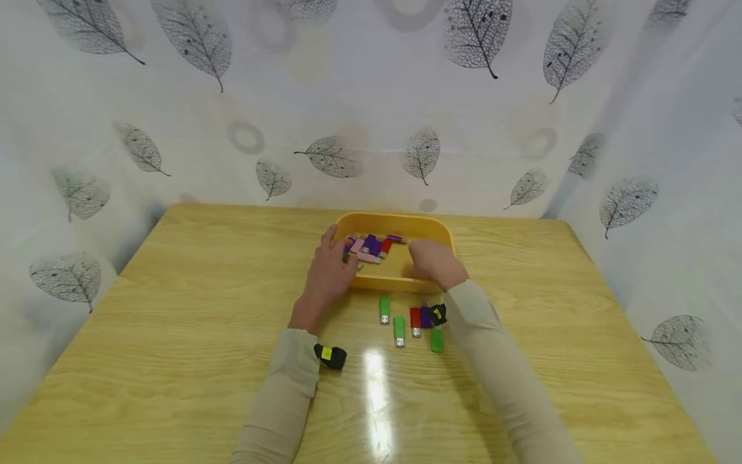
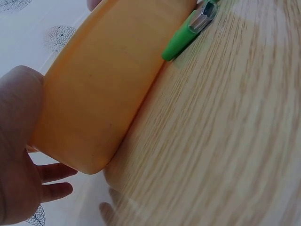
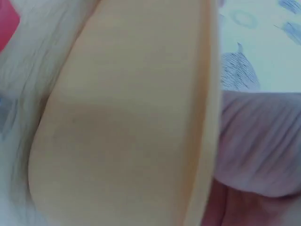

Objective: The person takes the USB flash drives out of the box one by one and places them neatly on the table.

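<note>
My left hand [image 1: 330,270] holds the left end of a yellow plastic bin [image 1: 400,284], straddling its rim; two of its fingers extend outside the bin in the left wrist view. At the bin's right end, my right hand [image 1: 435,263] reaches over the front wall with its fingers down inside. Those fingers are hidden, and I cannot tell what they hold. Purple, pink and red USB sticks lie heaped in the bin's left half, among them a red USB stick [image 1: 386,247] and a pink USB stick [image 1: 368,257] near my left thumb.
On the wooden table [image 1: 203,309], before the bin, lie several USB sticks: a green USB stick [image 1: 385,308], another green USB stick [image 1: 399,327], a red USB stick [image 1: 415,318], a purple USB stick [image 1: 426,316] and a third green USB stick [image 1: 437,340]. A leaf-patterned curtain [image 1: 371,96] hangs behind.
</note>
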A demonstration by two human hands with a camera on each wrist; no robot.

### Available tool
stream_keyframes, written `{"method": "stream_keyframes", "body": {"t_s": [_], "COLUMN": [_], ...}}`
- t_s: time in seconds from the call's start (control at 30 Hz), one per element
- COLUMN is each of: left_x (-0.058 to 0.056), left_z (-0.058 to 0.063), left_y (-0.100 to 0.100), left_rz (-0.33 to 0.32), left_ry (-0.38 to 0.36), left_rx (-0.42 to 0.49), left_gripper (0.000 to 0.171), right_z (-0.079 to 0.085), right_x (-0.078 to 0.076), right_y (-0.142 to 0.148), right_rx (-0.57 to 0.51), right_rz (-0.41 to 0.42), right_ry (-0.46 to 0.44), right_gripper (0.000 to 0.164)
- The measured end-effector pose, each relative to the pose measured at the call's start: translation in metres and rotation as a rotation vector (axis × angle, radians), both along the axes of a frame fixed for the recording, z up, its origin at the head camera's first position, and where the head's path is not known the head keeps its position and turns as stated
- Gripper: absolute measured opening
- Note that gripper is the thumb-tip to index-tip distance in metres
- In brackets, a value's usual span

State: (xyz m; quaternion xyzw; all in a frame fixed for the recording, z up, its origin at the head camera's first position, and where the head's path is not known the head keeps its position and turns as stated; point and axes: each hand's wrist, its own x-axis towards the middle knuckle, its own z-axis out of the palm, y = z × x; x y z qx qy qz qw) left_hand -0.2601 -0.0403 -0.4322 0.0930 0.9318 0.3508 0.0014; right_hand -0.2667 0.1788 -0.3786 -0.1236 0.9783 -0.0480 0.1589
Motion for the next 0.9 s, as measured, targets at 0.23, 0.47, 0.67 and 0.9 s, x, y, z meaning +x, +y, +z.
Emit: {"method": "stream_keyframes", "body": {"t_s": [0.23, 0.47, 0.67, 0.9], "left_x": [0.001, -0.002, -0.002, -0.002], "left_z": [0.002, 0.003, 0.001, -0.001], "left_y": [0.002, 0.001, -0.007, -0.003], "left_rz": [0.003, -0.006, 0.009, -0.015], "left_ry": [0.003, 0.012, 0.018, 0.019], "left_rx": [0.004, -0.002, 0.007, 0.032], "left_gripper": [0.045, 0.045, 0.044, 0.043], "right_z": [0.005, 0.007, 0.001, -0.012], "right_x": [-0.005, -0.011, -0.014, -0.012], "right_y": [-0.004, -0.001, -0.007, -0.007], "right_rx": [0.132, 0.066, -0.062, -0.135], "right_rz": [0.046, 0.035, 0.049, -0.011], "right_ry": [-0.068, -0.173, -0.175, -0.102], "right_gripper": [0.010, 0.029, 0.034, 0.020]}}
